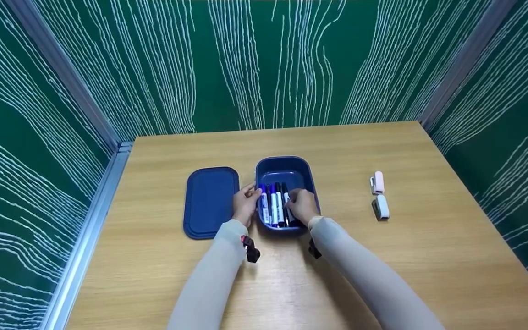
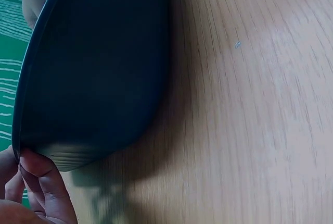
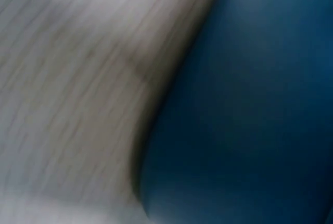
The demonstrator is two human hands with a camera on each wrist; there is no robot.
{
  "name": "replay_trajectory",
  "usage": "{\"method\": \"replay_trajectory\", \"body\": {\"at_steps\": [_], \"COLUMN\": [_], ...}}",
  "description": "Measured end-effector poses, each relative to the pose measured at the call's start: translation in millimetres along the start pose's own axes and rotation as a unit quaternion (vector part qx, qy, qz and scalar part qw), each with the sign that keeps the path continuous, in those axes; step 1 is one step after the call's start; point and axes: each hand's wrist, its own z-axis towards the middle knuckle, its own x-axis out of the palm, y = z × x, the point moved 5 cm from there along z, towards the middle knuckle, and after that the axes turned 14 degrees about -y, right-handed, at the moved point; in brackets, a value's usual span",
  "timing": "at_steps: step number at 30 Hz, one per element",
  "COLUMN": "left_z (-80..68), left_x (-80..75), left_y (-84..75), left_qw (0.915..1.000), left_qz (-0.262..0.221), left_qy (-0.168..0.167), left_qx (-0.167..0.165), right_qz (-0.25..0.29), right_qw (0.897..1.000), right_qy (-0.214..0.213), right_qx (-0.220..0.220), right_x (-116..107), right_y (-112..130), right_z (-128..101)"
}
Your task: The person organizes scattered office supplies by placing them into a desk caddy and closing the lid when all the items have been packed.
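Note:
A dark blue box (image 1: 284,177) without its cover sits mid-table, with several whiteboard markers (image 1: 273,204) lying side by side in its near part, some blue-capped, some black-capped. My left hand (image 1: 245,204) grips the box's left rim; in the left wrist view, the thumb and fingers (image 2: 44,174) pinch that edge. Inside the box on the right, my right hand (image 1: 304,205) has curled fingers on a black-capped marker (image 1: 286,196), partly covering it. In the right wrist view the box's outer wall (image 3: 244,104) fills much of the picture, hiding the right fingertips.
To the left of the box lies a flat dark blue lid (image 1: 211,201). A pink stapler-like item (image 1: 377,182) and a white one (image 1: 381,206) lie on the wooden table (image 1: 154,256) at the right. Green panels with white lines (image 1: 227,64) stand around the table.

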Motion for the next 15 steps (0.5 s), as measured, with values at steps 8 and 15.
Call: {"method": "replay_trajectory", "body": {"at_steps": [8,15], "left_z": [1.2,0.1], "left_x": [1.2,0.7], "left_y": [-1.0,-0.6], "left_qw": [1.0000,1.0000], "left_qz": [-0.003,-0.003], "left_qy": [0.000,-0.005], "left_qx": [0.000,0.005], "right_qz": [-0.008,-0.019], "right_qw": [1.000,1.000], "right_qy": [0.017,0.020], "right_qx": [0.006,0.001], "right_x": [-0.4,1.9], "right_y": [3.7,1.7], "right_z": [-0.8,-2.1]}}
